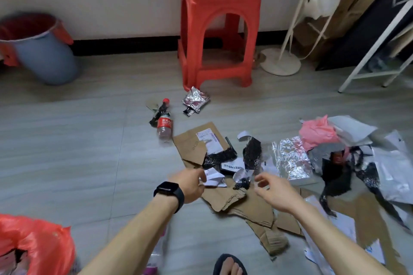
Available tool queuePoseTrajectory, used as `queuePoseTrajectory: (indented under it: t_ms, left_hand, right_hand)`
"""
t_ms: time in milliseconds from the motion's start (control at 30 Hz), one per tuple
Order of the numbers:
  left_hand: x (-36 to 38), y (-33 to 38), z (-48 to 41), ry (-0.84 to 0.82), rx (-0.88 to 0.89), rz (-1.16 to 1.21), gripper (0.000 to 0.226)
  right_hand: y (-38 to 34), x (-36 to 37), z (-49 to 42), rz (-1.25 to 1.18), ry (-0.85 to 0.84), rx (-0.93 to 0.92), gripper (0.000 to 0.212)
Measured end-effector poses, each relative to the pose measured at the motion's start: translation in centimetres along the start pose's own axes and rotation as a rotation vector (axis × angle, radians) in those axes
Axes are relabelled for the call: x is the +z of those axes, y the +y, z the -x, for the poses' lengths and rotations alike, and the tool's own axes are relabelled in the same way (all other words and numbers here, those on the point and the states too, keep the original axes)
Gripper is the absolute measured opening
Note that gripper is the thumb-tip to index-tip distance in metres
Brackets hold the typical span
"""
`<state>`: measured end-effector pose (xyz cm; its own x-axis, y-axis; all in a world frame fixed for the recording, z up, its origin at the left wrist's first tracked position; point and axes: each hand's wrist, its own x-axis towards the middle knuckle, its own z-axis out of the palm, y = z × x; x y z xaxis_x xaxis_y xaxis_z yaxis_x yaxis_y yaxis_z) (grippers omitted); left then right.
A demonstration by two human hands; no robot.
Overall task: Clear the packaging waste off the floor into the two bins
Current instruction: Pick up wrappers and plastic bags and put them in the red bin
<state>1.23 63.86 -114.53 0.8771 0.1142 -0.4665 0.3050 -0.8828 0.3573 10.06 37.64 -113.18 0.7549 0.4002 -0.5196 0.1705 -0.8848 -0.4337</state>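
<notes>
A person's left hand (190, 185), a black watch (168, 192) on its wrist, reaches a crumpled white paper (213, 177). The fingertips are against it, but whether they pinch it cannot be told. The right hand (274, 192) hovers just beside, fingers loosely curled and holding nothing, over torn cardboard (190, 145) on the floor (89, 152). A foil sheet (290, 158), pink bag (317, 131) and black film (335, 176) lie heaped toward the floor's right edge. Farther out, a plastic bottle (164, 126) and foil pouch (196, 100) lie before a red stool (219, 29). A blue bin (44, 62) stands far left by the wall, and a red-bagged bin (38, 241) sits at the near left corner.
</notes>
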Motion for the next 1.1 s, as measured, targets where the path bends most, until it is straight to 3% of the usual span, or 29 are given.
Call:
queuePoseTrajectory:
  t_ms: [233,367,433,500,700,933,1100]
  left_hand:
    - [7.8,-1.3,-8.0,-0.054,-0.069,-0.053,0.056]
    - [10.2,-1.5,-11.2,-0.052,0.030,-0.211,0.076]
    - [10.9,-1.6,-11.9,-0.071,0.074,-0.290,0.074]
    - [11.6,-2.1,-12.2,-0.070,0.116,-0.339,0.067]
    - [10.7,-3.6,-11.4,-0.010,0.161,-0.435,0.038]
    - [5.2,-3.3,-6.8,0.143,0.068,-0.255,0.024]
    - [-0.8,-4.1,-0.7,0.325,0.006,-0.222,0.023]
  right_hand:
    - [3.6,5.4,-8.2,-0.031,0.001,0.155,0.061]
    - [4.1,7.2,-12.4,-0.026,0.020,0.198,0.076]
    - [4.3,8.1,-13.5,-0.041,0.027,0.193,0.079]
    - [4.6,9.2,-13.9,-0.010,0.044,0.182,0.074]
    - [5.7,10.1,-12.4,0.055,0.179,0.079,0.018]
    - [3.2,6.4,-8.9,-0.130,0.433,0.022,0.007]
    - [-2.0,2.0,-5.4,-0.133,0.490,-0.119,0.008]
